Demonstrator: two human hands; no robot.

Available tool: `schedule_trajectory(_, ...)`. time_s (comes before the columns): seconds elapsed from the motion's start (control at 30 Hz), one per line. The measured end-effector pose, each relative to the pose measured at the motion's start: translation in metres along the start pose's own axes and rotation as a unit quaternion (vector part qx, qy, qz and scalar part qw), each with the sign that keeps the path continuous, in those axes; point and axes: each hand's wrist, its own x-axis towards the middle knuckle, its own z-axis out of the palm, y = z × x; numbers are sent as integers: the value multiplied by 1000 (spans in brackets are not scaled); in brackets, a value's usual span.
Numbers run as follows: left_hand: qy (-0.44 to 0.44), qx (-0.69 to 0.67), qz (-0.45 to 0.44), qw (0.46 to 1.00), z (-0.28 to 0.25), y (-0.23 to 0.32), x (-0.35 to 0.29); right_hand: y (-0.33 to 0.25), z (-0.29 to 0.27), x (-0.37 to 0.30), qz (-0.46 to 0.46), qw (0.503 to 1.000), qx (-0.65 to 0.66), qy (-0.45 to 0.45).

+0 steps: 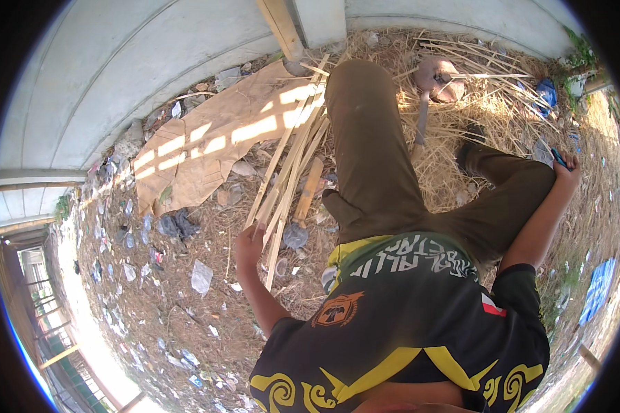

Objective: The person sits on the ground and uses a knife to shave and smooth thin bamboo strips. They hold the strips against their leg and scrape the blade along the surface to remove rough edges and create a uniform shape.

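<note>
On the left, my left hand (250, 242) is closed at the near end of a pale bamboo strip (277, 164), one of several long strips lying in a loose bundle. The bundle runs from beside my hand to the far wall, along my left leg. Out to the right, by my bent right knee, my right hand (568, 169) is closed around a small teal and dark object (559, 158); its kind is not clear. A short, thicker bamboo piece (310, 189) lies just right of the bundle.
A brown cardboard sheet (193, 162) lies at the far left. Beyond my legs, a blade (422, 120) stands near a rounded block (439, 77), amid shavings and more strips (482, 58). Plastic scraps litter the ground. A pale wall (138, 82) bounds the far side.
</note>
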Motion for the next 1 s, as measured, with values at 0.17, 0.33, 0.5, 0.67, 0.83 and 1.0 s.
schedule_trajectory(0.17,8,1,-78,997,-78,-7,-43,-3,-4,9,-3,1000,13,-16)
schedule_trajectory(0.33,-16,-36,-162,986,-165,9,-92,-1,-2,10,-4,999,31,6)
schedule_trajectory(0.5,65,-75,-164,982,-237,41,-148,4,4,6,-29,1000,-7,-3)
schedule_trajectory(0.67,136,-79,-79,984,-250,65,-152,4,3,9,-3,1000,10,9)
schedule_trajectory(0.83,149,-111,38,982,-220,75,-122,4,-4,13,5,999,32,-6)
schedule_trajectory(1.0,159,-151,79,973,-193,89,-101,7,-5,0,11,999,41,-27)
